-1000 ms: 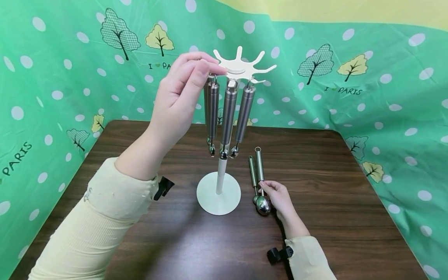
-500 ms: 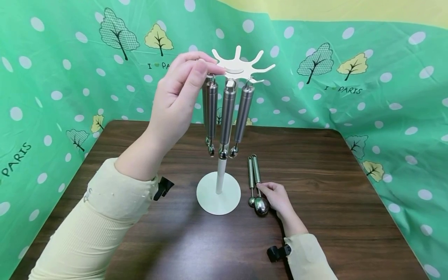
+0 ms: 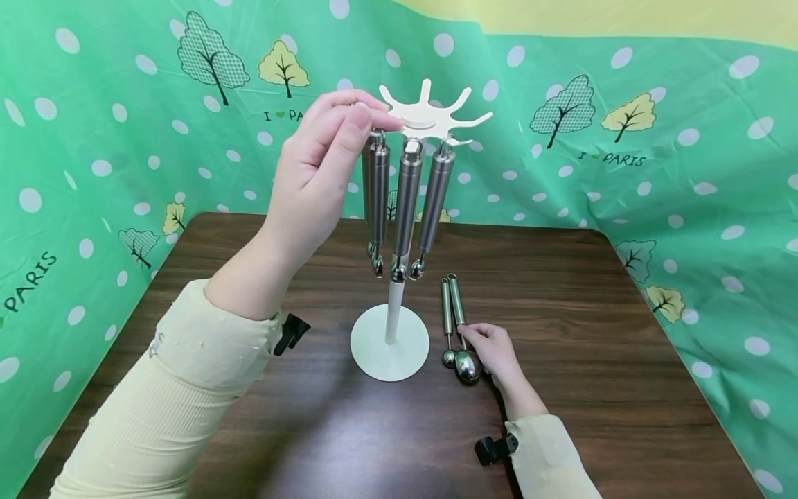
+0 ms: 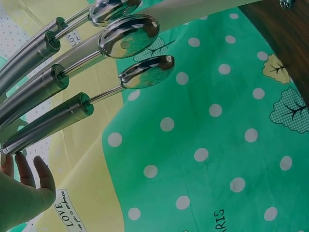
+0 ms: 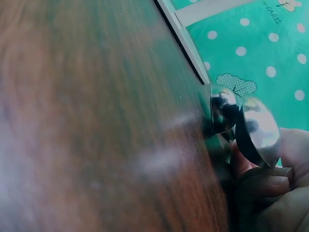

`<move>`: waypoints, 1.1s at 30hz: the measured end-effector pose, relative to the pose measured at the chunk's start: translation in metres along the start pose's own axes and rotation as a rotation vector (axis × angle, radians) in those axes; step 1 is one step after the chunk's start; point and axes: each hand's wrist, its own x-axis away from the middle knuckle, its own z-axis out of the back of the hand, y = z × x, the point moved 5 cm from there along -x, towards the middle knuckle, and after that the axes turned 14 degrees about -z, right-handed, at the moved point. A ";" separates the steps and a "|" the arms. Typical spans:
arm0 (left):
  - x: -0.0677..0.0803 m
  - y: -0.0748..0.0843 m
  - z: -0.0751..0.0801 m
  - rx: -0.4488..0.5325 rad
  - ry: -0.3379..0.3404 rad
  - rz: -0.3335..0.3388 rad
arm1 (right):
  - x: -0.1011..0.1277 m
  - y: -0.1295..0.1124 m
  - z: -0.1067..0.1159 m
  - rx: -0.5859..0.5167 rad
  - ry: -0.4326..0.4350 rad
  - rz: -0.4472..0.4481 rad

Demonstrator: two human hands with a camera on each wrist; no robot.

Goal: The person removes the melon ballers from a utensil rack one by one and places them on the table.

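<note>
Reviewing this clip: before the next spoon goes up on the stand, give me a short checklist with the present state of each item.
1. Left hand steadies the stand top: ok, fingertips on its rim.
2. Right hand has a spoon: ok, it pinches the larger spoon.
3. That spoon lifted off the table: not ok.
4. Free prong available: ok, several bare at the back.
5. Smaller spoon clear of the grip: cannot tell; it lies alongside.
6. Hanging spoons at rest: cannot tell.

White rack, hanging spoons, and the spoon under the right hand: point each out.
White rack (image 3: 390, 353), head view, on its round base.
Hanging spoons (image 3: 406, 201), head view, on the middle handle.
Spoon under the right hand (image 3: 467, 365), head view, on its bowl.
</note>
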 end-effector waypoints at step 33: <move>0.000 0.000 0.001 -0.010 -0.001 0.041 | 0.001 0.004 0.005 -0.047 -0.074 -0.051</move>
